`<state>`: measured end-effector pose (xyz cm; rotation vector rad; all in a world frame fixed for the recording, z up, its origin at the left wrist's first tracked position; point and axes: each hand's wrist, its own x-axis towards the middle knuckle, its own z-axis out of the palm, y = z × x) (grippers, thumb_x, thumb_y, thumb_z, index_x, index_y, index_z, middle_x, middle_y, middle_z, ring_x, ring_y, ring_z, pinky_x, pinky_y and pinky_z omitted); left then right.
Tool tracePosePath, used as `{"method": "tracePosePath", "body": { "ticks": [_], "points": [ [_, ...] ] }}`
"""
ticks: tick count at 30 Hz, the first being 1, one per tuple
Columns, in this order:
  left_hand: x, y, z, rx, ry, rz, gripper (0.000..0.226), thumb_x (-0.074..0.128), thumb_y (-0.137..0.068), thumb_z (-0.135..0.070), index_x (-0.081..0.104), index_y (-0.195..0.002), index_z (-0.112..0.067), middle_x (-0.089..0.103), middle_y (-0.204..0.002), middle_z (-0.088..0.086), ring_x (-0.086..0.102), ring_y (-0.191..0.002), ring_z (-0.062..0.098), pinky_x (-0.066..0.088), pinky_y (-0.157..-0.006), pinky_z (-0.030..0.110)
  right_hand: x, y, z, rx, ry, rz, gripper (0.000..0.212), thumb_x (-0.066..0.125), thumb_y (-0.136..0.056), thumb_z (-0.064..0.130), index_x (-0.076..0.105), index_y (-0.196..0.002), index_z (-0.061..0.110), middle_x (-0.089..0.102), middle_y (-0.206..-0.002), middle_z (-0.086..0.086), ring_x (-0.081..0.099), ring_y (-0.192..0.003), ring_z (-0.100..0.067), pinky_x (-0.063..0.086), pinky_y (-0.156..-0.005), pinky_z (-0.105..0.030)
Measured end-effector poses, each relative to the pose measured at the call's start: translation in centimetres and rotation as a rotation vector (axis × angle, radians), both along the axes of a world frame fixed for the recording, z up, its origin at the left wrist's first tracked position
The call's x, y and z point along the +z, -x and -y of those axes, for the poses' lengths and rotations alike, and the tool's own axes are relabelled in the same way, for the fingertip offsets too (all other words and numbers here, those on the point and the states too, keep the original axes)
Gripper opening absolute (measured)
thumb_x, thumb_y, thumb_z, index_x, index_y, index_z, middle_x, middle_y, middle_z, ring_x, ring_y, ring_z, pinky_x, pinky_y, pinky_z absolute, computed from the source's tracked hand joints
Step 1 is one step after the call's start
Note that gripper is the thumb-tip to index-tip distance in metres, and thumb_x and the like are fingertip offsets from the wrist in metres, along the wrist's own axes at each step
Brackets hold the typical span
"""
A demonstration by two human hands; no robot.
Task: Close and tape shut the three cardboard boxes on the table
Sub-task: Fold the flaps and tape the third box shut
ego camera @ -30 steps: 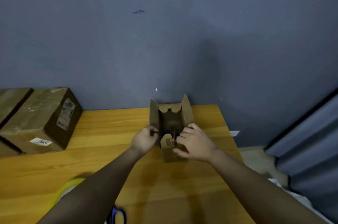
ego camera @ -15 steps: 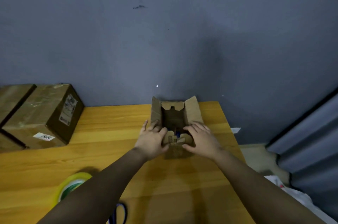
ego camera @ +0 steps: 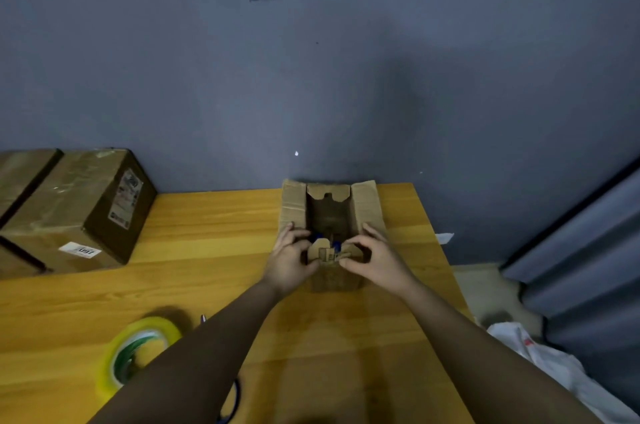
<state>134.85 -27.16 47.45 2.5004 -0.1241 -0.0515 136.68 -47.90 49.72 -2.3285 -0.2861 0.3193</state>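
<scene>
Dim, soft-focus view, broad shadow on wall (ego camera: 398,105), wide-angle bowing at edges.

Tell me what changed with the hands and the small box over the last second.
Both side flaps of the small box have splayed outward. The left hand and right hand shifted from the flaps to pinching the near flap. The taped boxes and tape roll stayed put.
</scene>
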Motion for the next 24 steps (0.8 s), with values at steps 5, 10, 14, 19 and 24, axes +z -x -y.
{"method": "tracePosePath", "body": {
  "ticks": [5, 10, 14, 19, 24],
  "points": [
    [0.1, -0.1, 0.6, 0.115, 0.000, 0.038, 0.029, 0.065, -0.087, -0.033, 0.064, -0.110, -0.014, 0.047, -0.141, 0.000, 0.015, -0.145, 0.017, 0.014, -0.114, 0.026, 0.0, 0.2, -0.3, 0.031, 0.017, 0.120, 0.017, 0.073, -0.082, 0.033, 0.071, -0.094, 0.021, 0.058, -0.124, -0.004, 0.039, -0.132, -0.018, 0.033, -0.106, -0.036],
    [0.5, 0.1, 1.3, 0.118, -0.095, 0.013, 0.037, 0.063, -0.088, -0.038, 0.055, -0.120, -0.020, 0.045, -0.141, -0.004, 0.012, -0.145, 0.013, 0.031, -0.109, 0.035, 0.1, 0.3, -0.1, 0.132, 0.165, 0.174, 0.017, 0.072, -0.081, 0.035, 0.063, -0.085, 0.022, 0.055, -0.096, 0.008, 0.047, -0.111, -0.017, 0.028, -0.107, -0.039],
    [0.9, 0.3, 1.2, 0.068, -0.038, 0.025, 0.029, 0.064, -0.088, -0.031, 0.055, -0.113, -0.020, 0.047, -0.139, -0.002, 0.011, -0.146, 0.015, 0.028, -0.110, 0.035, -0.3, 0.2, -0.3, 0.011, 0.100, 0.175, 0.026, 0.063, -0.090, 0.035, 0.062, -0.113, 0.022, 0.059, -0.109, 0.004, 0.047, -0.111, -0.014, 0.042, -0.093, -0.033],
    [1.4, 0.4, 0.5, 0.006, 0.056, 0.009, 0.018, 0.068, -0.085, -0.020, 0.050, -0.087, -0.019, 0.054, -0.133, 0.005, 0.011, -0.147, 0.021, 0.015, -0.115, 0.030, -0.3, 0.0, -1.1, -0.072, 0.084, 0.134, 0.031, 0.061, -0.092, 0.029, 0.057, -0.123, 0.028, 0.059, -0.116, 0.002, 0.050, -0.115, -0.017, 0.045, -0.093, -0.033],
    [1.9, 0.8, 1.0, 0.089, -0.042, -0.007, 0.024, 0.060, -0.091, -0.026, 0.056, -0.113, -0.018, 0.044, -0.144, 0.004, 0.009, -0.147, 0.015, 0.024, -0.112, 0.034, 0.0, 0.3, -1.7, -0.039, 0.176, 0.206, 0.035, 0.058, -0.093, 0.030, 0.053, -0.127, 0.023, 0.058, -0.124, -0.002, 0.044, -0.122, -0.022, 0.039, -0.103, -0.039]
  ]
}}
